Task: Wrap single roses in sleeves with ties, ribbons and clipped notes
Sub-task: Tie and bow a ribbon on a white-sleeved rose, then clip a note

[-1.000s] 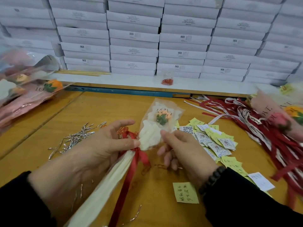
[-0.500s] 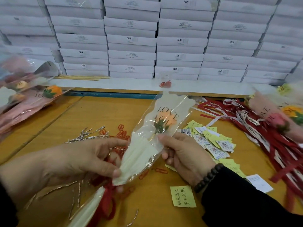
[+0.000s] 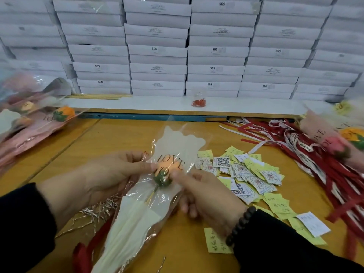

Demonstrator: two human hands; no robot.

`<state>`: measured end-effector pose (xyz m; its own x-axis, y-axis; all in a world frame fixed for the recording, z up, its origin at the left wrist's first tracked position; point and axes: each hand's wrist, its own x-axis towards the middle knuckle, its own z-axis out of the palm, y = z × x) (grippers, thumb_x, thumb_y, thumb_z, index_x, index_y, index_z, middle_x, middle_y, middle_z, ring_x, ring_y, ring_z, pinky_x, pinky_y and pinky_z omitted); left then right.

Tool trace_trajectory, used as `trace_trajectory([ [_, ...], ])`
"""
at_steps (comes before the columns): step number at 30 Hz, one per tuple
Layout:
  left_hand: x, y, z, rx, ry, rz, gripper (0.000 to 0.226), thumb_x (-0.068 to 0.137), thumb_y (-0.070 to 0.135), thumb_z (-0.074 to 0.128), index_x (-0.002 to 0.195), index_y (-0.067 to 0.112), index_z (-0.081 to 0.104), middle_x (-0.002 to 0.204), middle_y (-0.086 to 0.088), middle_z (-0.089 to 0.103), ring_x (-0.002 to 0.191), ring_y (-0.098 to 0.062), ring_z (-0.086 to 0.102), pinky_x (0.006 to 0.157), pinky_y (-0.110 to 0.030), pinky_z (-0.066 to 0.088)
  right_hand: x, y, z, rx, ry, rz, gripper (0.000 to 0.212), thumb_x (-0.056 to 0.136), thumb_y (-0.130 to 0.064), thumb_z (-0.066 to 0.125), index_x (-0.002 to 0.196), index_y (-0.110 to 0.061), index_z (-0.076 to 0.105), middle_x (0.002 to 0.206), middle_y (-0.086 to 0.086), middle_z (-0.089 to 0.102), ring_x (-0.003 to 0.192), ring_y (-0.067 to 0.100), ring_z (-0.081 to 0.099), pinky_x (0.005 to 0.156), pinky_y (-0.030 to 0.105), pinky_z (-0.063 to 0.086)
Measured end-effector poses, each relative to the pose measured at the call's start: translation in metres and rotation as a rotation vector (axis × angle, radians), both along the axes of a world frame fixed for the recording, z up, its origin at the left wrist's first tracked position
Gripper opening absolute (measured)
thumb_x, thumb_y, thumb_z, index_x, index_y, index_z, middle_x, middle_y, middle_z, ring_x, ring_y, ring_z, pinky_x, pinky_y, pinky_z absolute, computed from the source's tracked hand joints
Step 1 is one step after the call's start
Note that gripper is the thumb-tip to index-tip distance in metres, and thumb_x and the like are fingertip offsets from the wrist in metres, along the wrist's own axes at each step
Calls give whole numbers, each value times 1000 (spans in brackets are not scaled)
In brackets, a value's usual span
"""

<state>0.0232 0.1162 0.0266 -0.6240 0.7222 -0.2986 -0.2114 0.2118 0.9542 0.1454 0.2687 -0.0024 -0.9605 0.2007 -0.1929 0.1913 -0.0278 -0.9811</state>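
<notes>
Pinching the clear sleeve (image 3: 157, 186) from both sides, the left hand (image 3: 102, 180) and right hand (image 3: 206, 196) hold an orange rose (image 3: 167, 168) over the bench (image 3: 118, 134).

Rose: small orange rose with green sepals (image 3: 163, 177), inside sleeve.
Sleeve: clear-and-cream plastic "LOVE" sleeve (image 3: 137, 217), lying diagonally on table, bloom end away.
</notes>
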Motion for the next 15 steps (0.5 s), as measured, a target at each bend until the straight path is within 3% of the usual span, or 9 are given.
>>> trace_trajectory([
  [2,-1,1,1,9,21,11,38,58,13,75,93,-1,69,104,-27,65,84,-32,50,64,-31,48,-4,6,3,-77,19,-101,36,84,-44,60,92,-9,60,69,5,62,41,12,42,36,18,31],
  [5,-4,10,7,37,83,69,39,58,13,73,91,-5,65,91,-22,67,72,-25,56,57,-29,48,-5,8,5,-214,80,-118,20,87,-21,62,73,-9,54,54,2,55,35,9,45,31,16,31],
  [8,-2,19,19,76,98,111,29,58,15,71,83,5,63,72,-11,70,54,-14,63,48,-20,53,-4,4,4,-320,117,-103,15,87,-6,60,77,-6,49,51,5,59,39,13,58,34,17,42],
  [12,1,13,27,-20,111,-11,55,52,8,79,104,9,61,85,-18,69,71,-27,67,63,-33,57,-1,1,3,-375,125,-54,12,88,0,58,81,-4,48,59,14,66,52,20,67,42,18,50],
  [15,4,-1,24,-90,62,-62,62,54,0,86,110,6,60,99,-26,67,80,-34,67,68,-40,59,1,-2,4,-263,77,40,14,91,-17,58,86,-9,49,53,6,64,48,16,64,38,18,45],
])
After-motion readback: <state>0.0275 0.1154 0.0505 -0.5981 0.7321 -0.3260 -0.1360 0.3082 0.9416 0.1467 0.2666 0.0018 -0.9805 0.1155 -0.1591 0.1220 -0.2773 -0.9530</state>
